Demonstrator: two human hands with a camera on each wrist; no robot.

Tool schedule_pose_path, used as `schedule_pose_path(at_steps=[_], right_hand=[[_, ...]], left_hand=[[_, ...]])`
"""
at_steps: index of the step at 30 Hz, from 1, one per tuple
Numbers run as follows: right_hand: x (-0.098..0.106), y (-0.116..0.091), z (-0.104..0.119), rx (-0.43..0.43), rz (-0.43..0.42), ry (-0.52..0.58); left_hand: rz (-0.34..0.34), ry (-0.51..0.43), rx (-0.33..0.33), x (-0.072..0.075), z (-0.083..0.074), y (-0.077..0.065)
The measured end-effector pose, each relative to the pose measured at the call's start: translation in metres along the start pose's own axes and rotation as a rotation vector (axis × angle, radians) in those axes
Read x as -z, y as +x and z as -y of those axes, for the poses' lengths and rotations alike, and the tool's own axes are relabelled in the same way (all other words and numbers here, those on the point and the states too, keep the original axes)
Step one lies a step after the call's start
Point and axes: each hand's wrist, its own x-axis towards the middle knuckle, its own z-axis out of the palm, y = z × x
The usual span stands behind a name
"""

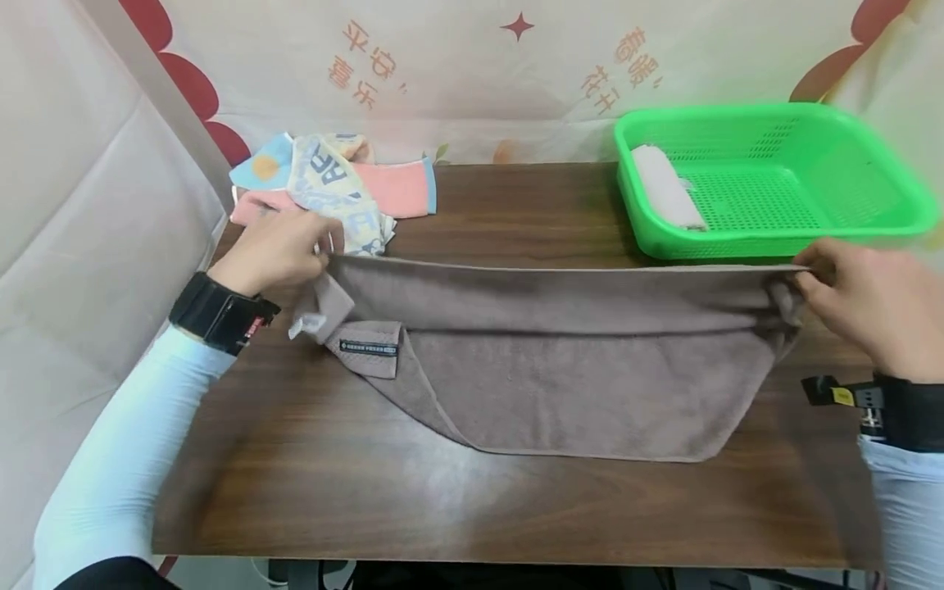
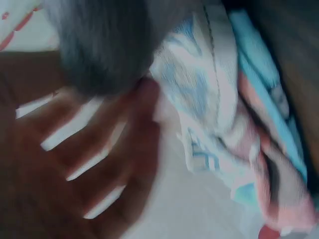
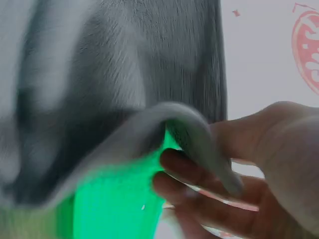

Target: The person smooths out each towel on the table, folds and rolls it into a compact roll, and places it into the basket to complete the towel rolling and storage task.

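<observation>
A grey-brown towel (image 1: 560, 377) hangs stretched between both hands over the dark wooden table, its top edge taut and its lower part drooping toward the front. My left hand (image 1: 283, 250) pinches the towel's upper left corner. On that side a white tag and a small patch with a dark label (image 1: 369, 348) show. At the upper right corner my right hand (image 1: 866, 299) grips the edge between thumb and fingers; in the right wrist view the towel (image 3: 119, 64) curls over beside the fingers. The left wrist view is dark and blurred, with the towel (image 2: 107, 50) at the fingertips.
A pile of patterned cloths (image 1: 332, 184), pink, blue and cream, lies at the table's back left. The green basket (image 1: 782, 246) stands at the back right with a rolled white cloth (image 1: 667, 188) inside. A pale printed curtain (image 1: 472, 82) closes off the back.
</observation>
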Motion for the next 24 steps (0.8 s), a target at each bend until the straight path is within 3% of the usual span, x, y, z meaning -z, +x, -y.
schedule_pose_path(at_steps=[4, 8, 10, 13, 15, 17, 20, 24], right_hand=[[-0.010, -0.002, -0.003, -0.052, -0.139, 0.046], [-0.020, -0.009, 0.012, -0.118, -0.270, 0.082], [-0.025, -0.014, 0.025, -0.070, -0.305, 0.088], [-0.032, -0.019, 0.043, 0.101, -0.239, 0.092], [-0.040, -0.020, 0.053, 0.254, -0.138, 0.115], [-0.051, -0.017, 0.062, 0.346, -0.004, 0.146], [-0.067, -0.012, 0.069, 0.406, 0.106, 0.167], [-0.075, -0.010, 0.067, 0.357, 0.179, 0.161]], left_hand=[[-0.226, 0.041, 0.065, 0.001, 0.001, 0.010], [-0.363, 0.060, 0.132, -0.010, -0.012, 0.009], [-0.413, 0.095, 0.075, -0.019, -0.022, 0.006], [-0.445, 0.123, -0.165, -0.033, -0.042, 0.000], [-0.396, 0.104, -0.355, -0.044, -0.055, -0.004], [-0.249, 0.030, -0.459, -0.053, -0.064, -0.009], [-0.074, 0.005, -0.445, -0.064, -0.068, -0.016], [0.070, 0.032, -0.340, -0.067, -0.063, -0.023]])
